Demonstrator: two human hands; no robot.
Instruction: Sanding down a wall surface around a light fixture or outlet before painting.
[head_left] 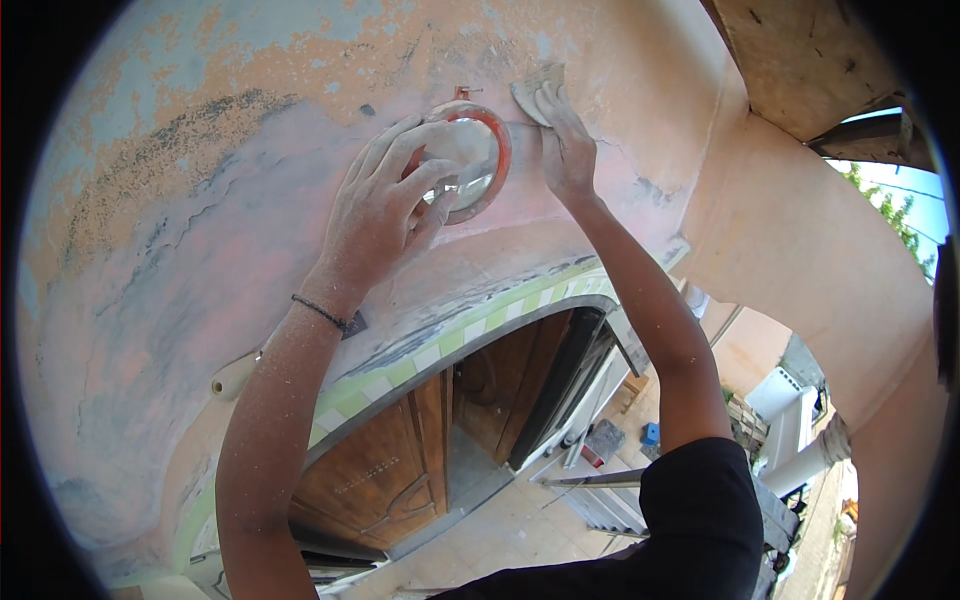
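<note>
My left hand (385, 190), dusted white, grips the left side of a small round mirror (468, 145) with an orange-red rim. The mirror lies against the wall, just below a nail and a small red tab (462, 93). To its right, my right hand (568, 150) is raised to the wall, its fingers pressing a bent piece of sandpaper (538, 92) to the surface. The wall (200, 270) around both hands is patchy pink, peach and grey, with cracks and rough bare spots.
Below my arms a green-and-white trimmed ledge (480, 330) curves over a wooden door (390, 470). A pale pipe end (232, 378) juts out by my left forearm. At the right stands a peach arch (810, 220); a ladder (610, 512) and tiled floor (480, 550) lie far below.
</note>
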